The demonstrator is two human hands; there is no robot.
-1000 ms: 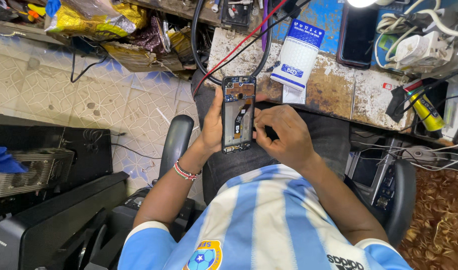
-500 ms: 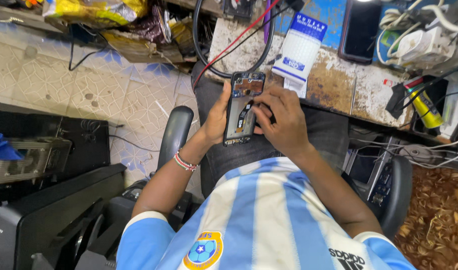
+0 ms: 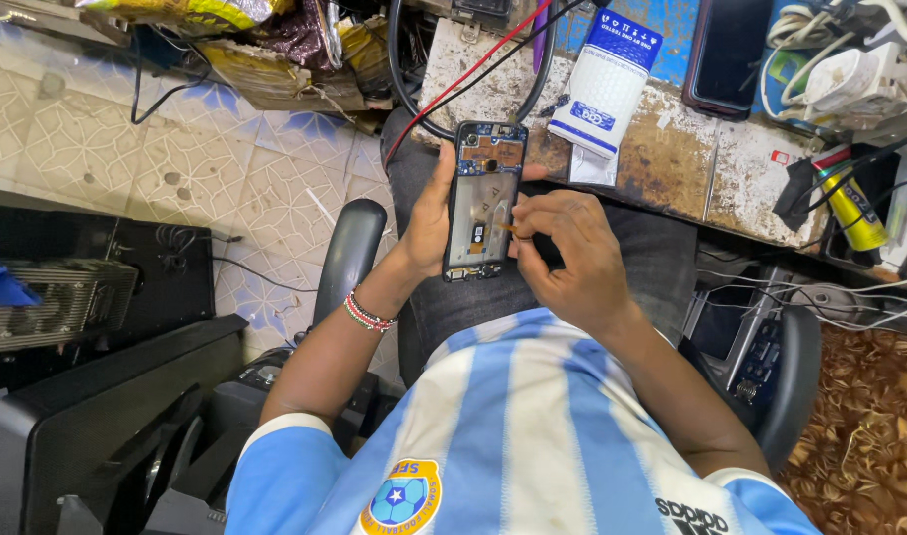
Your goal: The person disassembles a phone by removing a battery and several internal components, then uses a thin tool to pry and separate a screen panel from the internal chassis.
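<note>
In the head view, the left hand [image 3: 429, 213] clasped an opened smartphone [image 3: 485, 201] upright over the lap, its grip wrapped round the left edge. The right hand [image 3: 567, 253] pinched something small against the phone's exposed inside, near the stained worktop [image 3: 672, 163] carrying a white bottle [image 3: 604, 84].

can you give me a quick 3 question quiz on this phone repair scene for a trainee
1. True or false: the opened phone has its back cover on.
2. Which hand grips the phone's edge? A) left hand B) right hand
3. Fill in: the white and blue packet lies on the worn ____.

Key: 1 false, its inner parts show. 2 A; the right hand's fingertips touch the phone's inside. 3 workbench.
</note>
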